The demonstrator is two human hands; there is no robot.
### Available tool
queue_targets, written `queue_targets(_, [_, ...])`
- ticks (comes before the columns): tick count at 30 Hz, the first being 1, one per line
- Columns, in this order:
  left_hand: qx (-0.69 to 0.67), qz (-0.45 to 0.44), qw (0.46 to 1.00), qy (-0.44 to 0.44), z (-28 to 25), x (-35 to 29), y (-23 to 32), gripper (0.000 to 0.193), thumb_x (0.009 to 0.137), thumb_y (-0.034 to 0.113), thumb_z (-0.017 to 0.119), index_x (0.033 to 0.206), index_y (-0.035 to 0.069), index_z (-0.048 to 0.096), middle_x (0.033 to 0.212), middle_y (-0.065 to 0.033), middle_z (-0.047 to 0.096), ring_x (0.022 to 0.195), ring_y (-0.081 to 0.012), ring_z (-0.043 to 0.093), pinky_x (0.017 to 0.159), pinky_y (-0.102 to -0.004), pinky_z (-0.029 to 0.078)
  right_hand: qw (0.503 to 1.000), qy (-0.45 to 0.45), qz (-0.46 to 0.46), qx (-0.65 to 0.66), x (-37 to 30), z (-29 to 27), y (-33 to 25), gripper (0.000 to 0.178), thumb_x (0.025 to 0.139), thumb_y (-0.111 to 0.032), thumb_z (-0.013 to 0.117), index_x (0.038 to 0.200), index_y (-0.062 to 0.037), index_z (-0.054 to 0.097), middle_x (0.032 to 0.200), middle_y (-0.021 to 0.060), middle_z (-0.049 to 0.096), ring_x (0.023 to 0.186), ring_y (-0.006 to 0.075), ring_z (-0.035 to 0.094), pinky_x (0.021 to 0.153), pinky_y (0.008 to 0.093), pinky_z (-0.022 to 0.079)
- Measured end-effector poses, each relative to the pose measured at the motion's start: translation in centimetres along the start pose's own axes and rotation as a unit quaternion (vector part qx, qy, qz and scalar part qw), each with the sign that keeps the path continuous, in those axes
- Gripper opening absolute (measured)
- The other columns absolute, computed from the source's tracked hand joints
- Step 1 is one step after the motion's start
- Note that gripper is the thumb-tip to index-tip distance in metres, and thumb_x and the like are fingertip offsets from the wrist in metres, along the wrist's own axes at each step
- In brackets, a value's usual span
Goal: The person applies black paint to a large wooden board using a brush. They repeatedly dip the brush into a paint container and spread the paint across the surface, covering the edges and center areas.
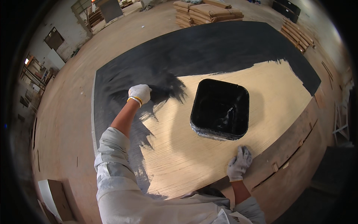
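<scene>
A large pale wooden board (179,149) lies in front of me, with black paint (209,48) over its far part and left side. My left hand (140,94), in a white glove, is closed over the painted area at the ragged paint edge. It grips a dark brush (160,93), which barely stands out against the black; its handle is hidden in the glove. My right hand (239,163), in a grey-smudged glove, lies with fingers stretched out at the board's near edge. Between the hands, a square black bucket (203,97) stands on the bare wood, wet and shiny inside.
Brown wrapped flat packs (209,15) are stacked on the floor beyond the board. Another stack of brown lengths (297,34) lies at the far right. A pale box-like piece (54,199) stands at lower left. Along the near right side runs a brown surface with a dark slot (285,162).
</scene>
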State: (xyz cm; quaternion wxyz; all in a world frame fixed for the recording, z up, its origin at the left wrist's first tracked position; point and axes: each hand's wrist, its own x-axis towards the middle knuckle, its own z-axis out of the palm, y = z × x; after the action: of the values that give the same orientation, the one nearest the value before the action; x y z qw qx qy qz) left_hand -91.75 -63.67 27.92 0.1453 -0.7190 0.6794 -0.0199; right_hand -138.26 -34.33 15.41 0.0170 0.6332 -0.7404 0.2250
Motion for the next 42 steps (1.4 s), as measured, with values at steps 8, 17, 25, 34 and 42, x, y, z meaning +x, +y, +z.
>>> queue_targets(8, [-0.036,0.045,0.998,-0.028,-1.2,2.5,0.5,0.044,0.095,0.021,0.062,0.134,0.032,0.077,0.121,-0.0086,0.080,0.113,-0.0318,0.076,0.093,-0.0437,0.061,1.000,0.018,-0.020,-0.004,-0.2,0.3,0.4,0.059,0.085,-0.004,0.064,0.144,-0.0034,0.061,0.148,0.0239,0.057,0.139,0.0462,0.050,0.121,0.0594,0.033])
queue_targets(17, [-0.033,0.033,0.999,0.019,-1.5,9.2,6.8,0.028,0.097,0.022,0.065,0.115,0.011,0.084,0.118,-0.0146,0.081,0.107,-0.0359,0.079,0.078,-0.0513,0.063,1.000,0.002,-0.016,-0.004,-0.1,0.2,-0.4,0.059,0.086,-0.005,0.062,0.144,-0.0032,0.061,0.149,0.0241,0.057,0.140,0.0460,0.049,0.122,0.0590,0.033])
queue_targets(25, [0.008,0.074,0.997,0.018,-3.2,9.2,7.2,0.028,0.096,0.022,0.065,0.114,0.013,0.084,0.116,-0.0134,0.081,0.111,-0.0351,0.078,0.086,-0.0476,0.063,1.000,0.011,-0.015,-0.015,0.0,0.5,0.3,0.058,0.084,-0.008,0.063,0.142,-0.0033,0.063,0.147,0.0253,0.057,0.137,0.0487,0.049,0.118,0.0615,0.036])
queue_targets(34, [-0.008,0.105,0.993,0.049,-2.5,7.7,9.3,0.029,0.097,0.021,0.063,0.114,0.012,0.084,0.117,-0.0136,0.081,0.111,-0.0326,0.079,0.085,-0.0468,0.063,1.000,-0.011,0.000,-0.007,-0.5,0.2,-0.1,0.059,0.083,-0.007,0.066,0.142,-0.0035,0.062,0.149,0.0247,0.055,0.140,0.0472,0.047,0.121,0.0596,0.031])
queue_targets(42, [-0.004,0.130,0.991,0.012,-1.0,3.9,11.7,0.029,0.098,0.021,0.063,0.118,0.022,0.083,0.119,-0.0041,0.081,0.117,-0.0292,0.076,0.089,-0.0447,0.063,1.000,-0.001,-0.009,-0.003,-0.2,0.3,0.2,0.057,0.083,-0.005,0.064,0.140,-0.0037,0.063,0.149,0.0250,0.056,0.141,0.0464,0.048,0.121,0.0588,0.031])
